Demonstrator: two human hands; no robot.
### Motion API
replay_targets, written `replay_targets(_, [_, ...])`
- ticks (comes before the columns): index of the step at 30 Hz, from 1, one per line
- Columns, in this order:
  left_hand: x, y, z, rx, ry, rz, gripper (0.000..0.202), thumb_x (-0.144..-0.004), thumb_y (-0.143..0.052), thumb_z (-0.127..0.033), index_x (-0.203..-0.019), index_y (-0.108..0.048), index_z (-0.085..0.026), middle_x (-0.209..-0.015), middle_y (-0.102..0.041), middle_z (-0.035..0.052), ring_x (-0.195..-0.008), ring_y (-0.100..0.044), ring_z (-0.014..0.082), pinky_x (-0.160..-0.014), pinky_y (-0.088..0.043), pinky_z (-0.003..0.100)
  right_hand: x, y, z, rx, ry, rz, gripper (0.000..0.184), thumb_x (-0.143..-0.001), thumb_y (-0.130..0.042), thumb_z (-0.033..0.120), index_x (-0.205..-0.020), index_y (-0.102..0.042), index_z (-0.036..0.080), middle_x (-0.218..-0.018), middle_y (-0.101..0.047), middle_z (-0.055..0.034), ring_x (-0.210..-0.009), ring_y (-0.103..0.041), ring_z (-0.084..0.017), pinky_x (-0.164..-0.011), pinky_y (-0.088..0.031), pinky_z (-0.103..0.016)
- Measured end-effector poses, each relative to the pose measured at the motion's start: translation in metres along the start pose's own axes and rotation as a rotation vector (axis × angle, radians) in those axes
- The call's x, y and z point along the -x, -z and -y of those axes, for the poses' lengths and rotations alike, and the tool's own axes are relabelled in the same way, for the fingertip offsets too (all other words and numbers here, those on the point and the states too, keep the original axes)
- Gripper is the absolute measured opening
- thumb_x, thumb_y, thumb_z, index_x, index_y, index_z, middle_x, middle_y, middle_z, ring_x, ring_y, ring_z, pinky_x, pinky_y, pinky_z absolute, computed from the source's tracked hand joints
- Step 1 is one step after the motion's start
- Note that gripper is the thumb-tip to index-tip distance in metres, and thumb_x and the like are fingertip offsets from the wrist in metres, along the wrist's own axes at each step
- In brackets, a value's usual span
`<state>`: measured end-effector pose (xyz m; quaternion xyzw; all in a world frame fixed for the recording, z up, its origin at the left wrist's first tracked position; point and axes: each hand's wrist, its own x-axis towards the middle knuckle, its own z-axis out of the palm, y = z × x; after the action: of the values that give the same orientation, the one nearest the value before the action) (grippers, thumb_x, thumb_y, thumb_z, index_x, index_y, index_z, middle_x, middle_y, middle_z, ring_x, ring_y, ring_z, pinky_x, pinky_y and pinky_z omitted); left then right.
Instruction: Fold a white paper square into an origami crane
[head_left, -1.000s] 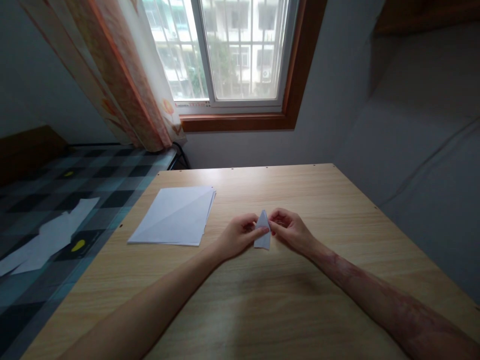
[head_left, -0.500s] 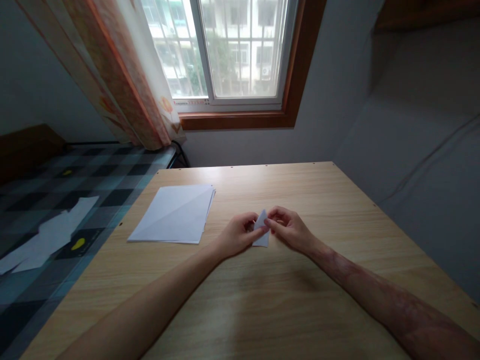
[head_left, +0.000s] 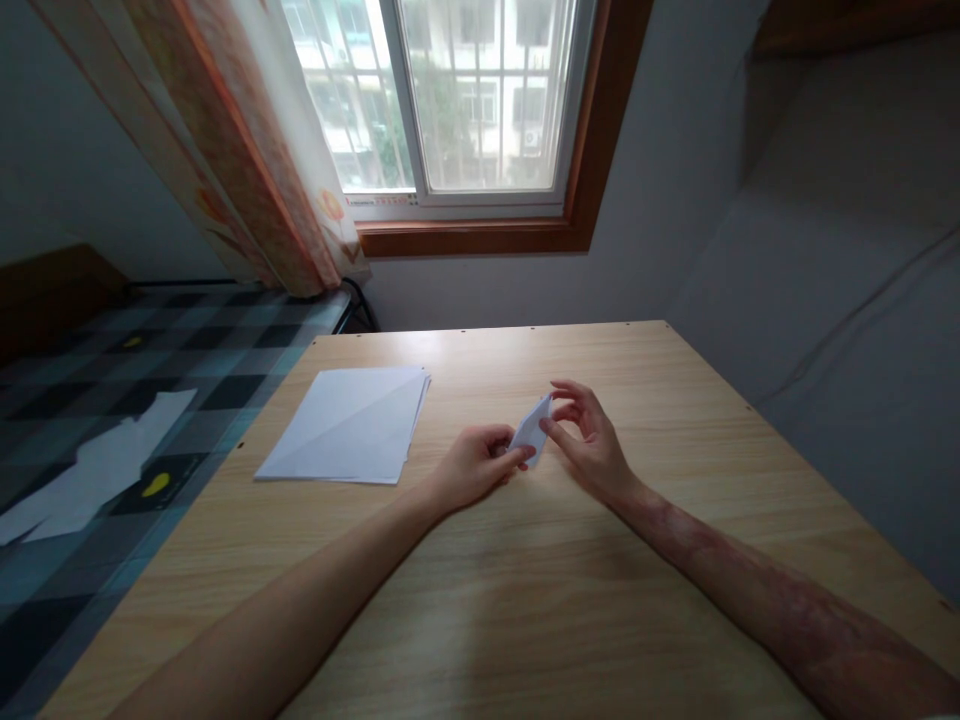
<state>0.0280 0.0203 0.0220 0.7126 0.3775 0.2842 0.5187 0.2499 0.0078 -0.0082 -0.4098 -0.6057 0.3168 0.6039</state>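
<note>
A small folded piece of white paper point(head_left: 531, 432) is held just above the wooden table point(head_left: 480, 600). My left hand point(head_left: 480, 462) pinches its lower left part, thumb on the near face and the other fingers mostly hidden behind. At the paper's upper right edge, my right hand point(head_left: 589, 440) grips it between thumb and fingertips, with the other fingers curved and slightly spread. Left of my hands lies a stack of white paper sheets point(head_left: 345, 425), its top sheet marked by a diagonal crease.
Beyond the table's left edge, several white paper strips point(head_left: 105, 465) lie on a bed with a checked cover point(head_left: 225, 400). An orange curtain point(head_left: 255, 150) hangs by the window point(head_left: 487, 100). A grey wall point(head_left: 847, 300) borders the right side.
The folded paper has turned, its tip now leaning to the right instead of pointing up. My right hand has risen slightly and its fingers have opened out more. My left hand has barely moved.
</note>
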Motion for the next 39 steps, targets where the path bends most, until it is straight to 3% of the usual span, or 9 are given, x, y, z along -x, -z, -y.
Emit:
replay_targets(5, [-0.001, 0.001, 0.002, -0.061, -0.028, -0.012, 0.039, -0.097, -0.073, -0.054, -0.086, -0.075, -0.017, -0.066, -0.059, -0.0031, -0.061, -0.049, 0.0123, -0.057, -0.033, 0.024, 0.0, 0.001, 0.006, 0.163, 0.129, 0.037, 0.032, -0.099, -0.078, 0.032, -0.13, -0.07, 0.03, -0.135, -0.069, -0.009, -0.114, -0.068, -0.026, -0.104, -0.06, -0.046])
replay_targets(9, [-0.002, 0.002, 0.003, -0.097, -0.042, -0.013, 0.037, -0.097, -0.073, -0.053, -0.087, -0.076, -0.017, -0.069, -0.06, -0.0031, -0.063, -0.048, 0.0125, -0.058, -0.033, 0.025, -0.002, 0.002, 0.005, 0.157, 0.086, 0.007, 0.044, -0.097, -0.08, 0.031, -0.139, -0.065, 0.03, -0.138, -0.069, -0.009, -0.109, -0.069, -0.024, -0.102, -0.06, -0.045])
replay_targets(14, [-0.002, 0.002, 0.005, -0.098, -0.045, -0.005, 0.037, -0.098, -0.072, -0.052, -0.087, -0.075, -0.017, -0.067, -0.057, -0.0038, -0.063, -0.047, 0.0125, -0.058, -0.032, 0.025, -0.003, 0.003, 0.007, 0.19, 0.15, -0.007, 0.036, -0.098, -0.079, 0.027, -0.133, -0.071, 0.032, -0.138, -0.069, -0.0076, -0.111, -0.07, -0.024, -0.102, -0.059, -0.044])
replay_targets(23, [-0.001, 0.002, 0.003, -0.085, -0.04, -0.022, 0.035, -0.098, -0.072, -0.052, -0.088, -0.075, -0.017, -0.065, -0.056, -0.0038, -0.06, -0.049, 0.0128, -0.056, -0.033, 0.025, -0.001, 0.004, 0.017, 0.288, 0.276, -0.03, 0.039, -0.103, -0.073, 0.023, -0.14, -0.073, 0.035, -0.148, -0.069, -0.0088, -0.141, -0.062, -0.031, -0.122, -0.05, -0.056])
replay_targets(26, [-0.001, 0.002, 0.003, -0.071, -0.029, -0.031, 0.037, -0.097, -0.072, -0.053, -0.088, -0.075, -0.018, -0.064, -0.056, -0.004, -0.059, -0.05, 0.0126, -0.055, -0.034, 0.024, -0.001, 0.004, 0.018, 0.314, 0.293, -0.07, 0.035, -0.103, -0.074, 0.023, -0.136, -0.076, 0.034, -0.144, -0.07, -0.0092, -0.137, -0.064, -0.031, -0.119, -0.052, -0.056])
replay_targets(29, [-0.001, 0.001, 0.002, -0.049, -0.027, -0.045, 0.038, -0.096, -0.073, -0.054, -0.088, -0.075, -0.018, -0.064, -0.057, -0.0039, -0.058, -0.051, 0.0125, -0.054, -0.035, 0.024, 0.0, 0.004, 0.019, 0.309, 0.312, -0.114, 0.02, -0.101, -0.077, 0.025, -0.12, -0.079, 0.032, -0.125, -0.074, -0.009, -0.122, -0.069, -0.031, -0.109, -0.056, -0.054])
replay_targets(33, [-0.001, -0.001, 0.002, 0.002, -0.016, -0.046, 0.04, -0.097, -0.074, -0.057, -0.091, -0.074, -0.018, -0.062, -0.056, -0.0051, -0.054, -0.049, 0.0112, -0.053, -0.036, 0.023, 0.001, 0.004, 0.021, 0.32, 0.309, -0.002, 0.003, -0.101, -0.079, 0.028, -0.102, -0.076, 0.029, -0.102, -0.079, -0.0061, -0.101, -0.072, -0.029, -0.095, -0.057, -0.049])
replay_targets(36, [-0.001, -0.001, 0.004, 0.018, -0.016, -0.052, 0.042, -0.097, -0.074, -0.059, -0.094, -0.074, -0.017, -0.061, -0.056, -0.0054, -0.052, -0.049, 0.0104, -0.052, -0.037, 0.022, 0.001, 0.004, 0.022, 0.315, 0.308, 0.072, 0.003, -0.102, -0.078, 0.028, -0.105, -0.076, 0.029, -0.105, -0.081, -0.0058, -0.103, -0.072, -0.029, -0.096, -0.056, -0.049])
replay_targets(39, [-0.002, -0.001, 0.006, 0.011, -0.035, -0.055, 0.04, -0.098, -0.074, -0.057, -0.096, -0.074, -0.017, -0.064, -0.06, -0.0038, -0.054, -0.054, 0.0106, -0.053, -0.038, 0.022, 0.001, 0.004, 0.022, 0.307, 0.3, 0.064, 0.001, -0.102, -0.077, 0.029, -0.103, -0.076, 0.029, -0.102, -0.081, -0.0057, -0.101, -0.072, -0.028, -0.093, -0.056, -0.048])
